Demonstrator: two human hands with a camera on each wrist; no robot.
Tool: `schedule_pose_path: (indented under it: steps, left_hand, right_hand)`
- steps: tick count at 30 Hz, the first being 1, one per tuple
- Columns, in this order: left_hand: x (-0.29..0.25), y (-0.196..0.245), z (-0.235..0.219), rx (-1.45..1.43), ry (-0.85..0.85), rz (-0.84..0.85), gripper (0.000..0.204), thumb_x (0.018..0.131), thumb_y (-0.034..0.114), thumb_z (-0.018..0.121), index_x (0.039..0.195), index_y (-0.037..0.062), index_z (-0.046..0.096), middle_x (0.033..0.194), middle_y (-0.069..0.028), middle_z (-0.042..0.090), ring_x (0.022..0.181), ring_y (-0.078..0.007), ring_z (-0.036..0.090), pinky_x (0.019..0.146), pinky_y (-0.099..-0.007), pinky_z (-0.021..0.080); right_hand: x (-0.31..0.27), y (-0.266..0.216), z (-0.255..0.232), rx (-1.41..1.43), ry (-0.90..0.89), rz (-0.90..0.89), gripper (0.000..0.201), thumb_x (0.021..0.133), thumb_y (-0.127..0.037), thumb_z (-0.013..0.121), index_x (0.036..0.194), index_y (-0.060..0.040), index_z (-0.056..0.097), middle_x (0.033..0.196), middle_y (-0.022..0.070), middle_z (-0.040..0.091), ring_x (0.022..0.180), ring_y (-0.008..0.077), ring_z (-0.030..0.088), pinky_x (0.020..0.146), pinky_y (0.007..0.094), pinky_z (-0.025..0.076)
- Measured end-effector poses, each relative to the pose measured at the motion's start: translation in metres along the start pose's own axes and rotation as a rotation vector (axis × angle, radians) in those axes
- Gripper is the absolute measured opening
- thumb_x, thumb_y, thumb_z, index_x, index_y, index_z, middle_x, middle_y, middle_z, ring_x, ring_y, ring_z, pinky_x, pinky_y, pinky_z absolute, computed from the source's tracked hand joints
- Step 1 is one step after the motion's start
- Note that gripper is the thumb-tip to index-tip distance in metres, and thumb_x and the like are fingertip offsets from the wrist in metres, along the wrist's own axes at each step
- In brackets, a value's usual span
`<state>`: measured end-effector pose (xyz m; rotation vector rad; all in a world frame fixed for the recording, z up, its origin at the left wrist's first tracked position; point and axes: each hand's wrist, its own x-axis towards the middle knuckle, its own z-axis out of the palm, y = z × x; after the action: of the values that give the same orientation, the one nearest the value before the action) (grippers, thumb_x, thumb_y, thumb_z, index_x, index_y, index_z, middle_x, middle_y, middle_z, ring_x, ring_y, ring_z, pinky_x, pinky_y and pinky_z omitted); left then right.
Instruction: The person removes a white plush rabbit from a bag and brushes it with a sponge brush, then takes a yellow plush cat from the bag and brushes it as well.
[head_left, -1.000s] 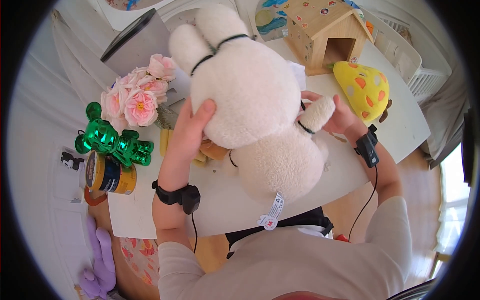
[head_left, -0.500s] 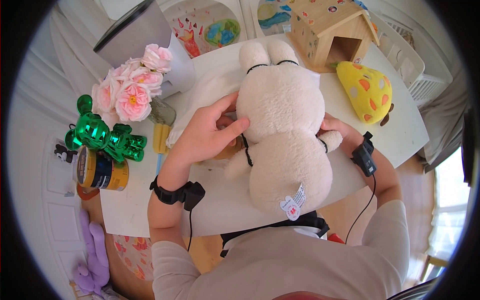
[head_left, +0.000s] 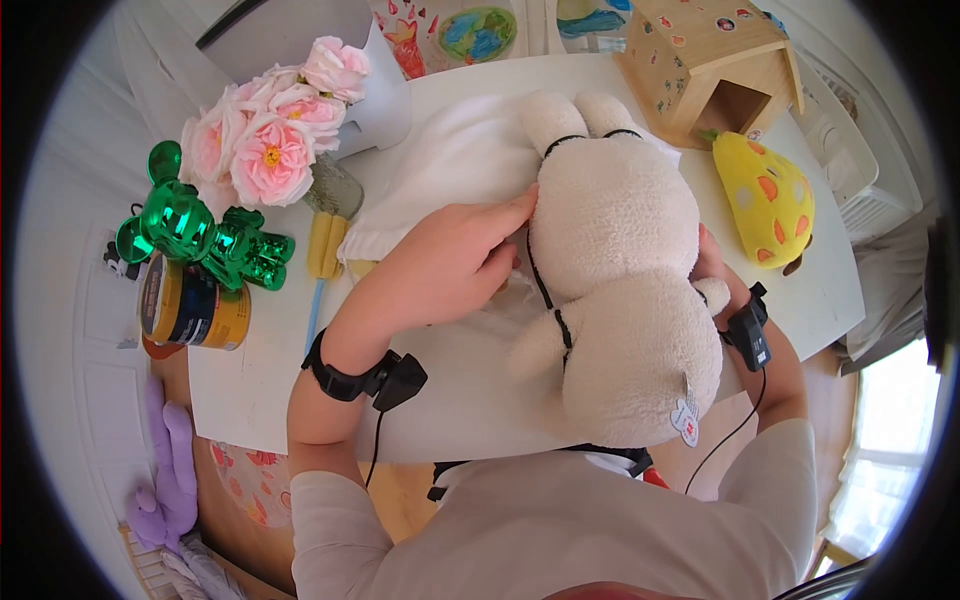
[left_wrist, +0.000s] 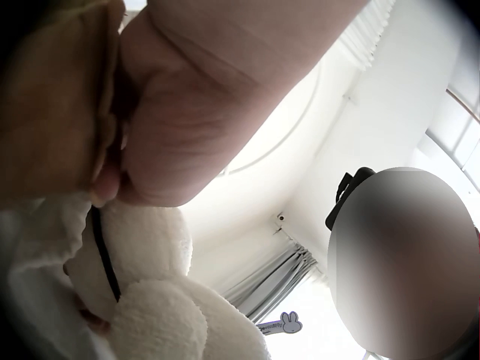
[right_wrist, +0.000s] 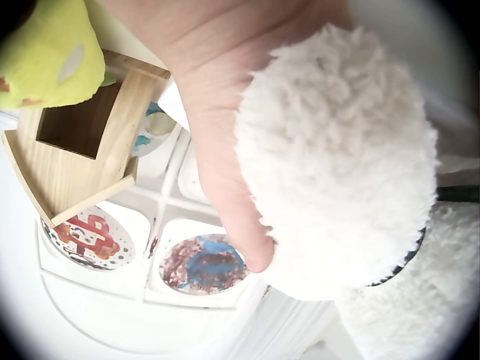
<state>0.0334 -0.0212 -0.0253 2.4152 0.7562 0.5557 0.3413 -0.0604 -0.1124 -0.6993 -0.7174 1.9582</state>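
A white plush rabbit (head_left: 620,220) lies with its back up and its ears toward the far side of the table. Dark bands circle its ears and arms, and a paper tag (head_left: 685,420) hangs at its lower end. My left hand (head_left: 440,260) is at the left edge of the rabbit's head, index finger extended against the fur. Along that same side a dark cord (head_left: 540,268) runs down. At the rabbit's right side my right hand (head_left: 715,265) holds it near the neck, most fingers hidden; the right wrist view shows the thumb (right_wrist: 251,240) beside a plush arm (right_wrist: 337,165).
White cloth (head_left: 440,160) lies behind my left hand. Pink flowers (head_left: 270,150) in a glass vase, a green shiny bear figure (head_left: 190,230), a yellow tub (head_left: 200,305) and a yellow sponge brush (head_left: 325,245) stand left. A wooden house (head_left: 700,70) and yellow plush (head_left: 765,200) are at the right.
The rabbit was raised and tilted left, then came down flatter and moved right. My left hand went from gripping its head to touching its edge. My right hand has stayed at its right side.
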Motion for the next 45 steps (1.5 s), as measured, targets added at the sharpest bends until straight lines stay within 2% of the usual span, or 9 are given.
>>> schedule_pose_path:
  steps: [8,16,23,25,30,33,36,40,45]
  left_hand:
    - [-0.03,0.018,-0.04,0.058,0.162,0.048,0.029,0.083,0.002,0.059,0.112,0.0034,0.062,0.09,-0.0093,0.067,0.068,-0.0179,0.064,0.056,-0.0271,0.048]
    - [-0.155,-0.01,-0.066,0.441,0.286,-0.713,0.02,0.081,0.015,0.066,0.089,-0.0018,0.059,0.072,-0.0136,0.062,0.06,-0.0252,0.061,0.055,-0.0342,0.046]
    - [-0.217,-0.044,-0.02,0.532,0.287,-0.907,0.02,0.083,0.015,0.065,0.094,-0.0001,0.058,0.068,-0.0147,0.06,0.058,-0.0288,0.057,0.054,-0.0357,0.044]
    - [-0.229,-0.048,-0.015,0.521,0.315,-0.91,0.02,0.085,0.018,0.063,0.095,0.0016,0.056,0.071,-0.0165,0.062,0.062,-0.0343,0.059,0.056,-0.0397,0.045]
    - [-0.252,-0.022,-0.01,0.383,0.539,-0.891,0.014,0.093,0.012,0.054,0.102,0.0015,0.055,0.065,-0.0095,0.055,0.055,-0.0191,0.054,0.051,-0.0304,0.042]
    - [-0.255,0.007,-0.009,0.127,0.694,-0.783,0.019,0.096,0.013,0.051,0.108,0.0,0.056,0.066,-0.004,0.051,0.057,-0.01,0.047,0.052,-0.0262,0.04]
    - [-0.239,0.025,-0.013,0.397,0.676,-0.565,0.022,0.097,0.012,0.048,0.112,-0.0018,0.054,0.067,-0.0012,0.048,0.059,-0.0072,0.044,0.053,-0.0237,0.037]
    - [-0.178,0.037,-0.008,0.161,0.786,-0.336,0.019,0.092,0.004,0.05,0.111,0.0,0.052,0.069,-0.0041,0.051,0.057,-0.0096,0.045,0.052,-0.0247,0.037]
    - [-0.094,0.045,-0.011,0.468,0.489,-0.182,0.024,0.085,-0.004,0.055,0.109,0.001,0.053,0.077,-0.0086,0.057,0.059,-0.0172,0.053,0.054,-0.0275,0.042]
  right_hand:
    - [-0.003,-0.001,-0.01,-0.097,0.13,0.009,0.079,0.082,-0.054,0.063,0.141,-0.0093,0.037,0.135,0.0138,0.05,0.123,0.0283,0.051,0.105,0.0432,0.038]
    - [-0.002,0.001,-0.019,-0.115,0.119,-0.022,0.076,0.083,-0.053,0.062,0.14,-0.009,0.038,0.134,0.0137,0.051,0.122,0.0277,0.051,0.104,0.0428,0.039]
    - [0.005,0.001,-0.024,-0.113,0.087,-0.047,0.073,0.085,-0.052,0.061,0.14,-0.0088,0.039,0.133,0.0135,0.052,0.121,0.0272,0.052,0.104,0.0424,0.04]
    - [0.006,0.001,-0.025,-0.098,0.06,-0.037,0.071,0.086,-0.051,0.059,0.139,-0.0085,0.04,0.133,0.0133,0.052,0.12,0.0266,0.053,0.103,0.0416,0.04]
    - [0.008,0.0,-0.013,-0.055,-0.04,-0.019,0.067,0.086,-0.05,0.06,0.138,-0.011,0.043,0.131,0.0107,0.054,0.119,0.0248,0.053,0.102,0.0403,0.041]
    - [0.009,-0.002,-0.006,-0.057,-0.085,0.011,0.073,0.085,-0.05,0.062,0.142,-0.0122,0.037,0.135,0.0127,0.051,0.121,0.0268,0.052,0.103,0.0419,0.04]
    - [0.004,-0.005,0.007,-0.123,-0.071,0.001,0.083,0.083,-0.055,0.062,0.145,-0.0091,0.03,0.141,0.0161,0.043,0.127,0.029,0.047,0.106,0.0418,0.039]
    - [-0.001,-0.011,0.015,-0.175,-0.067,0.05,0.084,0.083,-0.056,0.061,0.145,-0.0097,0.029,0.141,0.0169,0.042,0.127,0.0293,0.046,0.106,0.0425,0.039]
    - [-0.001,-0.011,0.009,-0.122,-0.049,0.075,0.082,0.083,-0.053,0.062,0.144,-0.0092,0.03,0.14,0.0154,0.044,0.127,0.0273,0.047,0.107,0.0401,0.038]
